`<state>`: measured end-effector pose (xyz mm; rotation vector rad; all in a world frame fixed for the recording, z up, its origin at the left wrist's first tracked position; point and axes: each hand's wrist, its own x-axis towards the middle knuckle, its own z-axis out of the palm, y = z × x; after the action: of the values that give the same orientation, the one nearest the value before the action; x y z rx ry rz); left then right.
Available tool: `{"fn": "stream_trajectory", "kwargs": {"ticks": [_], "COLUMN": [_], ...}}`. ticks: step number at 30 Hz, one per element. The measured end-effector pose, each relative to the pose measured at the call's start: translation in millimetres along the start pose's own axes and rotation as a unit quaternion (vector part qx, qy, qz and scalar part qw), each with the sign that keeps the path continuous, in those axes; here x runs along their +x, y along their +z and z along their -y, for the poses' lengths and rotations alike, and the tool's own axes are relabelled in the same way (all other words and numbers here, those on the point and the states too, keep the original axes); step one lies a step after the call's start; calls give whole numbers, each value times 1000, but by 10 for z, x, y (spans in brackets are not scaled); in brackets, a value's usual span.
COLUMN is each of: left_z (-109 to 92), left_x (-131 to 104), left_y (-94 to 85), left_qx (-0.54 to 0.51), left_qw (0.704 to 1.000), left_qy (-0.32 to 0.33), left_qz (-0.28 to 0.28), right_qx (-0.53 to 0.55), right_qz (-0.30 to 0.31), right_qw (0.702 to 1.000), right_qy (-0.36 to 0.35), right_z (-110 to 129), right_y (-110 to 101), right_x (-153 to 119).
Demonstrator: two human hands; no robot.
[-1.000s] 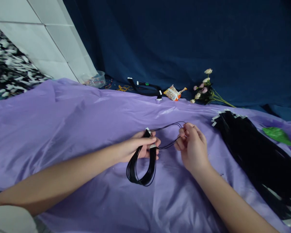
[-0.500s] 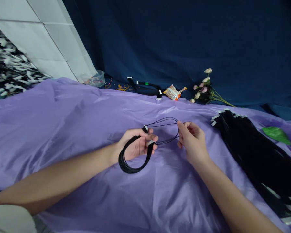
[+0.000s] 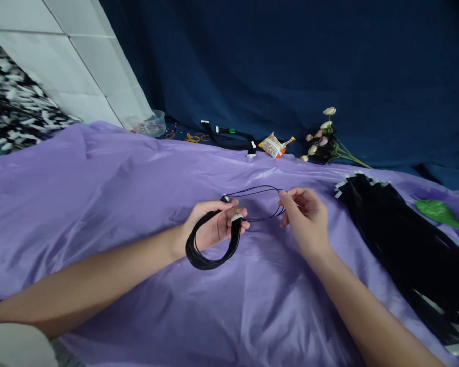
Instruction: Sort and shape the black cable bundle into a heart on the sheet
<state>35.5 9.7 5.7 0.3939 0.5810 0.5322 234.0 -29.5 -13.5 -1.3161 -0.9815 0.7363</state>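
Note:
My left hand is closed around a curved bundle of thin black wires, a cable with a white connector at each end. The bundle hangs in a loop below the palm, and one connector sits by the fingertips. Out of the connector ends, a few thin wires run in a loose loop over to my right hand. There the thumb and index finger pinch the far end of that loop. Both hands are raised over the purple cloth.
A pile of black cables with white ends lies to the right, beside a green leaf. Along the back are artificial flowers, a snack packet, loose cables and a clear tub. More cables are heaped at far left.
The loop between my hands shows fewer strands at its lower side. My left hand and the bundle have shifted slightly up and left; my right hand has moved slightly right.

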Motion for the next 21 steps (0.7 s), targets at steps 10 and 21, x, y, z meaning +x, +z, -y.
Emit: {"fn": "stream_trajectory", "kwargs": {"ticks": [10,21], "left_z": [-17,20], "left_x": [-4,8], "left_y": [38,26], "left_qx": [-13,-3], "left_qw": [999,1000], "left_qy": [19,0], "left_qz": [-39,-24], "right_qx": [-270,-353], "right_qz": [69,156], "right_qw": [804,703], "right_qy": [-525,-597], "right_z": [133,158], "right_y": [-94,21], "right_x": [-232,-348]}}
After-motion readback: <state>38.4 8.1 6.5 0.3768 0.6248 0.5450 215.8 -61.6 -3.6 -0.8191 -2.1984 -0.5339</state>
